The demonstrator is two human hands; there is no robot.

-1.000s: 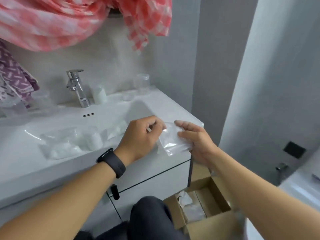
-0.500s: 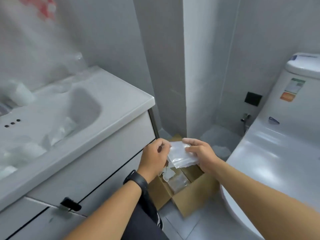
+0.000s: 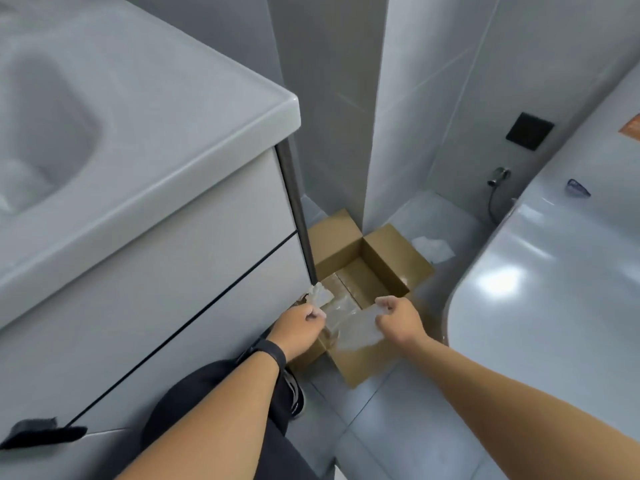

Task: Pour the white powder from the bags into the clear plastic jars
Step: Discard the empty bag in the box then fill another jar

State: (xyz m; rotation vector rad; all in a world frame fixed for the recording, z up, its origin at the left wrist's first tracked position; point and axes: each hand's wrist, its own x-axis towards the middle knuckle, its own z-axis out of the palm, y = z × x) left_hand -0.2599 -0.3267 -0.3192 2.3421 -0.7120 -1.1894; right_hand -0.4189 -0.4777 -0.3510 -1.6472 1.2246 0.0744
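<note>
A clear, empty-looking plastic bag (image 3: 353, 329) hangs stretched between my two hands, low over an open cardboard box (image 3: 377, 268) on the floor. My left hand (image 3: 301, 323), with a black band on its wrist, pinches the bag's left edge. My right hand (image 3: 398, 318) pinches the right edge. More crumpled clear plastic (image 3: 320, 295) lies in the box's left part. No jars are in view.
The white sink counter (image 3: 166, 157) and its cabinet drawers (image 3: 180, 306) fill the left. A white toilet (image 3: 540, 289) stands at the right. A wall corner (image 3: 374, 133) rises behind the box. A white scrap (image 3: 433, 249) lies on the tiled floor. My dark-trousered knee (image 3: 214, 403) is below.
The view has swung from the sink down to the floor. Both hands carried the clear bag away from the counter and lowered it over the cardboard box.
</note>
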